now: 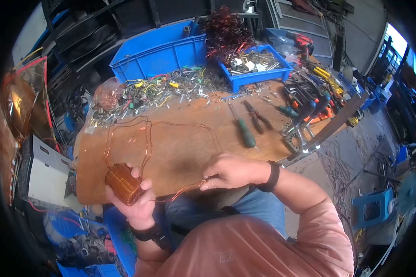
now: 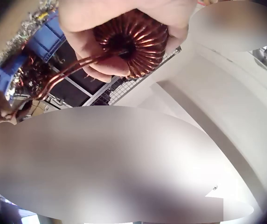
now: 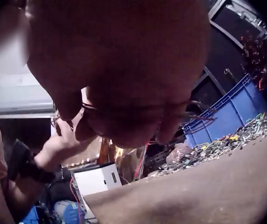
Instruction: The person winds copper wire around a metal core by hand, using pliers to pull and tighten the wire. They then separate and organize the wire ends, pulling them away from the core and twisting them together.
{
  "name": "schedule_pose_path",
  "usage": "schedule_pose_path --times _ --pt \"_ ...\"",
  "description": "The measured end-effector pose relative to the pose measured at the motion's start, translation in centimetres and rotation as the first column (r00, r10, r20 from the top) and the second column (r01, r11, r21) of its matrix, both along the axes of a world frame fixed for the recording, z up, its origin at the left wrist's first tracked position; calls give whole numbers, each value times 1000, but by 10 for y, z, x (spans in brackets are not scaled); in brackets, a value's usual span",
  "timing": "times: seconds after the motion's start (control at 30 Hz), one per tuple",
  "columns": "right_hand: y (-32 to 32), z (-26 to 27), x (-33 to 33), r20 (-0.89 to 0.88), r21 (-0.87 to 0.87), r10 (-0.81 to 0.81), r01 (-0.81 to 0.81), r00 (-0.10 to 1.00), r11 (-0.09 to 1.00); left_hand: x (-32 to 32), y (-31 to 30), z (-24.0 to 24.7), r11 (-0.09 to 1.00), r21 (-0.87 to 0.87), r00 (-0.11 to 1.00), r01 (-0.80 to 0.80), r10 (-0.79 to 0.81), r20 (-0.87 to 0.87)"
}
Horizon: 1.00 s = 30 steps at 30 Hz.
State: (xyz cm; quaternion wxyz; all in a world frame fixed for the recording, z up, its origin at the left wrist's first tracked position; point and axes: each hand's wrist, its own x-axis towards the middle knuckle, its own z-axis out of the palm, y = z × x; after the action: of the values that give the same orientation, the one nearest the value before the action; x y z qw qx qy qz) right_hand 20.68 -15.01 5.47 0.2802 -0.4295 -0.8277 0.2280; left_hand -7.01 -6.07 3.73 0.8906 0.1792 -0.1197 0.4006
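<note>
My left hand [image 1: 141, 205] grips a ring-shaped coil [image 1: 124, 183] wound with copper wire, held over the table's near edge. In the left wrist view the coil [image 2: 145, 44] shows its windings fanned round a dark centre hole, where a doubled wire [image 2: 72, 67] comes out. My right hand [image 1: 229, 171] pinches that copper wire [image 1: 182, 188] between thumb and fingers, to the right of the coil. More doubled copper wire [image 1: 149, 143] loops up from the coil across the tabletop and back towards the right hand. In the right wrist view my right hand [image 3: 124, 70] is dark and hides most of its grip.
A screwdriver [image 1: 246, 131] and pliers [image 1: 258, 116] lie on the wooden table [image 1: 180, 147] to the right. Scattered wire scraps [image 1: 157, 90] line its back, before a large blue bin [image 1: 162, 53] and a smaller blue tray [image 1: 259, 81]. More tools [image 1: 309, 99] crowd the right edge.
</note>
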Motion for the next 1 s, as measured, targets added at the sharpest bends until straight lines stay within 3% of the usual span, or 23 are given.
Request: schedule_pose_path --times 0.07,0.17,0.3,0.47,0.57,0.67,0.87,1.0 --pt "-9 10 -3 -50 -113 11 -17 999 993 0 1 1 1000 -23 1000 12 -12 6" --pt "-8 0 -8 -111 -37 -16 12 994 999 -2 2 -1 999 -49 1000 -23 23 -8" --pt "-5 2 -29 58 160 -176 165 983 973 14 -6 -5 983 28 974 -184 186 -126" --pt "8 8 -37 -72 308 -268 277 961 910 29 -12 3 943 124 897 -308 331 -294" --pt "12 5 -53 -119 425 -285 309 951 851 31 -5 -7 928 44 918 -370 373 -134" --pt "14 -8 -82 -138 447 -363 384 922 808 36 -7 -1 873 -98 863 -478 446 -236" --pt "24 -10 -110 -260 386 -389 465 884 797 46 -15 1 831 145 773 -537 554 -309" --pt "25 -14 -102 -292 385 -323 420 900 822 42 -17 -2 876 217 845 -431 476 -245"
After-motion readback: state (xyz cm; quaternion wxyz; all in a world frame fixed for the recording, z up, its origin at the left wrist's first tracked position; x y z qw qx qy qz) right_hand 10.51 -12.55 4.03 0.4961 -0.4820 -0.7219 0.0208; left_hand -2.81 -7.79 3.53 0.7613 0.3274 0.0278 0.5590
